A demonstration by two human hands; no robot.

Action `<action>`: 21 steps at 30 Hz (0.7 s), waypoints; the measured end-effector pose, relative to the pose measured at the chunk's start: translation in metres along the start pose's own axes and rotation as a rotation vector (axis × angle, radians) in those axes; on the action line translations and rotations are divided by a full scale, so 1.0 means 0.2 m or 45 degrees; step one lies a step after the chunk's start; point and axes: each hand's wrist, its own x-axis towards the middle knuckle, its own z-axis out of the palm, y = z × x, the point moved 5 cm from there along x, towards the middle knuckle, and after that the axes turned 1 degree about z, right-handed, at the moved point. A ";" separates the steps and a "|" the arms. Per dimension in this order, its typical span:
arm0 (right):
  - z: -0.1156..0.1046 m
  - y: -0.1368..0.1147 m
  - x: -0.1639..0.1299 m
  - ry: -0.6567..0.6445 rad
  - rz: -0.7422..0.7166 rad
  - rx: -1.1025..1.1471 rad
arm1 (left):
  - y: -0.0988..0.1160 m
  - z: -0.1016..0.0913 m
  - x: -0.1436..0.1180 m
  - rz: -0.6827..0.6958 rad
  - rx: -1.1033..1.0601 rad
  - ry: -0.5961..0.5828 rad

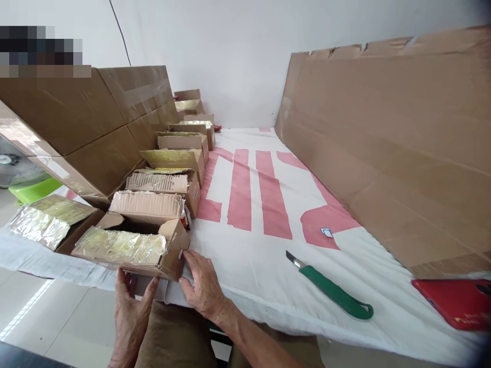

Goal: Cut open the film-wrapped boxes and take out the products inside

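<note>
A small open cardboard box (169,255) with tape-covered flaps sits at the table's near edge. My left hand (132,301) touches the box's front side from below, fingers spread against it. My right hand (201,283) rests on the white cloth with its fingertips against the box's right front corner. Neither hand grips the box. Behind it a row of several similar open boxes (169,184) runs away along the left side of the table.
A green-handled utility knife (332,291) lies on the white cloth with red markings (261,199). A red phone (456,301) lies at the right edge. A large cardboard sheet (391,143) leans at right; big taped cartons (88,128) stand at left.
</note>
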 end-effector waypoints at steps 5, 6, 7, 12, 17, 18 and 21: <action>-0.01 -0.01 0.00 -0.027 0.023 0.007 | 0.00 0.00 0.00 -0.020 0.110 0.028; -0.01 -0.01 0.00 -0.032 0.028 0.006 | -0.01 0.00 0.00 -0.012 0.123 0.033; -0.01 -0.01 0.00 -0.036 0.033 0.006 | -0.01 0.00 0.00 -0.001 0.127 0.037; -0.01 -0.01 -0.01 -0.039 0.043 0.013 | -0.03 0.01 0.00 0.036 0.138 0.033; 0.00 -0.01 0.00 -0.048 0.021 0.013 | -0.02 0.01 0.03 0.071 0.165 0.008; 0.00 -0.01 0.00 -0.047 0.018 0.008 | -0.02 0.01 0.03 0.067 0.174 0.011; 0.01 -0.02 0.01 -0.039 0.027 -0.024 | -0.03 0.01 0.07 0.065 0.199 0.003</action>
